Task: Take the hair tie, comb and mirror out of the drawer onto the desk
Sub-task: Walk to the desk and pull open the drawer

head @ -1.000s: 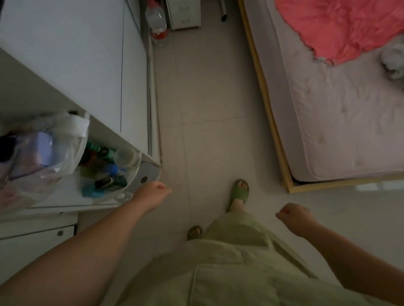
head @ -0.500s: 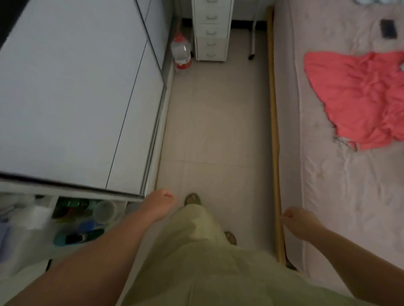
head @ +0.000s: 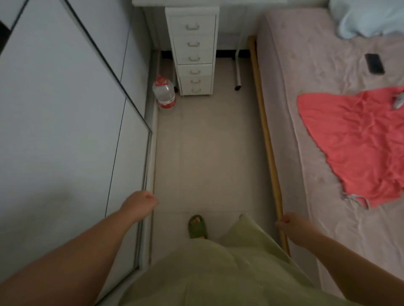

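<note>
- Hair tie, comb and mirror: none in sight. My judgement is that they sit inside one of the drawers of the tall white metal drawer unit (head: 193,52) at the far end of the aisle; every drawer there is shut, so I cannot say which.
- The white desk top (head: 175,2) shows only as a pale edge directly above that unit, at the top of the view; that is where the three things must end up.
- My left hand (head: 140,204) hangs loosely curled, fingers (head: 150,196) folded in, gripping nothing. It swings close to the edge of the white sliding wardrobe door (head: 65,131), apparently just from walking.
- My right hand (head: 293,226) is likewise in a loose fist, empty, hovering over the wooden bed rail (head: 265,135).
- One foot in a green slipper (head: 197,227) is planted on the beige tiled floor (head: 214,153), pointing toward the drawers: step in hand reads as the approach.
- Beside the unit, on the floor, stands a clear plastic water jug with a red cap (head: 164,92); it could get in the way when crouching for lower drawers.
- On the pink mattress (head: 306,65): a coral-red cloth (head: 354,139) and a dark phone (head: 375,63), unrelated.
</note>
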